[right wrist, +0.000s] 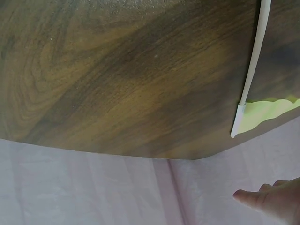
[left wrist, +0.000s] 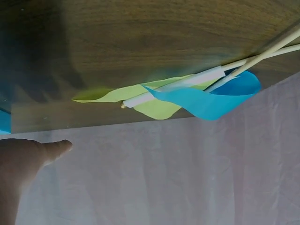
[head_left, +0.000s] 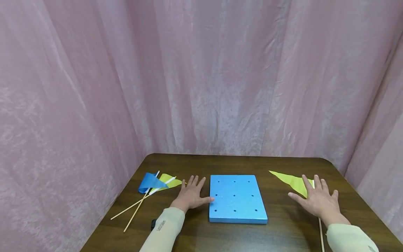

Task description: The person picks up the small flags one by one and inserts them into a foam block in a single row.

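My left hand (head_left: 191,196), fingers spread and holding nothing, is between two crossed flags and a blue board with holes (head_left: 236,201); its thumb overlaps the board's left edge in the head view. The blue flag (head_left: 148,182) lies across a yellow flag (head_left: 171,181), their wooden sticks crossing toward the front left. Over on the right, my right hand (head_left: 321,200) is spread above another yellow flag (head_left: 291,181), hiding part of its stick. That flag's white sleeve (right wrist: 238,121) and stick show in the right wrist view, apart from the fingers.
A dark brown wooden table (head_left: 239,238) with rounded back corners carries everything. Pink curtains (head_left: 220,77) hang behind it and along both sides. On the left wrist is a dark band (head_left: 153,224) by the pale sleeve.
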Motion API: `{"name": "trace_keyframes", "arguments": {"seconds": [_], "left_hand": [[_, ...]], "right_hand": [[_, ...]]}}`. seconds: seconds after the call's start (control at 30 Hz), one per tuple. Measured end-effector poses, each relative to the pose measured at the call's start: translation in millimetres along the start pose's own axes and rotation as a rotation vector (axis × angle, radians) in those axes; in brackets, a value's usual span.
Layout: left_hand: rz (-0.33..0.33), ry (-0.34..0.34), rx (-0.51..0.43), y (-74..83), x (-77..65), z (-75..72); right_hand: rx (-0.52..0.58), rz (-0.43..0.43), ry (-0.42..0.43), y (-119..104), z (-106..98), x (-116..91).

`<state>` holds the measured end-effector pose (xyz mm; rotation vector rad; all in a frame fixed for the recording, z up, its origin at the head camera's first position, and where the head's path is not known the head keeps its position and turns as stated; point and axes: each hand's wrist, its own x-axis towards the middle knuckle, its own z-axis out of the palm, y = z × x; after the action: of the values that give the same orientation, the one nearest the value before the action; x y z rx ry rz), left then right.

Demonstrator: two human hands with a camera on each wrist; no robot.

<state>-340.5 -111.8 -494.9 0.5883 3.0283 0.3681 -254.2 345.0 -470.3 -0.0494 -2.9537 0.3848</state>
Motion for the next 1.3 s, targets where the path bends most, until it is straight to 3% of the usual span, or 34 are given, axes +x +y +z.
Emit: {"name": "trace_keyframes", "arguments": {"seconds": [0.43, 0.97, 1.3], "left_hand": [[0.039, -0.008, -0.037, -0.3, -3.2, 8.9], [0.064, -0.076, -0.112, -0.3, -9.5, 12.5], [0.064, -0.128, -0.189, -2.7, -10.6, 14.6]], "right_hand": [[0.033, 0.031, -0.015, 6, -2, -6], [0.076, 0.078, -0.056, 10, 0, -9], [0.173, 0.107, -0.064, 15, 2, -13]]}}
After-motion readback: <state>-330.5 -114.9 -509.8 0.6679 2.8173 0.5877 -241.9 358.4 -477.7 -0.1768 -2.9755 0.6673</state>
